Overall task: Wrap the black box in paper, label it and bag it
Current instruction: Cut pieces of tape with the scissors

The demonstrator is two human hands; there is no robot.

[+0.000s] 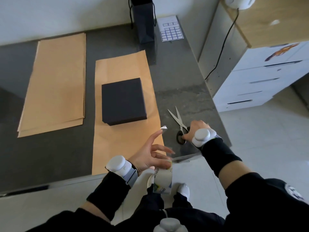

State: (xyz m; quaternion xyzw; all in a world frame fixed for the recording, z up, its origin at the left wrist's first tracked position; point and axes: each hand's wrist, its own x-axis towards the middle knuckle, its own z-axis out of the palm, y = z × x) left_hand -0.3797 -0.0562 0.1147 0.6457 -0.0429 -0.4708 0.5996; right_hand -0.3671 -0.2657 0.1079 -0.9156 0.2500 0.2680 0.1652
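Now the matte black square box (123,101) sits mid-sheet on brown kraft paper (127,141), while at its five o'clock the left hand (150,158) grips a clear tape roll (163,180), strip pulled out, and the right hand (197,130) clasps steel scissors (179,122), presumably to snip it.

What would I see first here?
A square black cardboard box sits on a brown paper sheet in the middle of the grey table. At its right edge, the right hand grips silver metal scissors. Near the front edge, the left hand holds a clear tape roll.
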